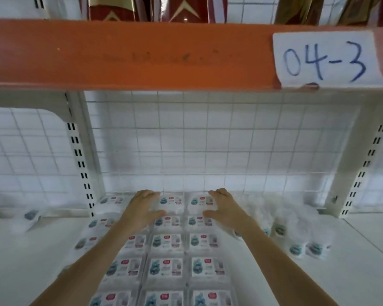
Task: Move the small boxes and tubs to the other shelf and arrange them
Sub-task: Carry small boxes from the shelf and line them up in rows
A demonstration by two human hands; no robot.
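Both hands (142, 207) (224, 207) — flanking back-row boxes (186, 203).

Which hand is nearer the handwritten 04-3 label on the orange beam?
Right. The right hand lies below and left of the label, on the back-row boxes. The left hand lies further left on the same row.

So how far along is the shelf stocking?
Well along: white boxes already lie in neat rows on the shelf. Both hands, left and right, are at the back row beside two boxes. Still left: the loose tubs bunched on the right.
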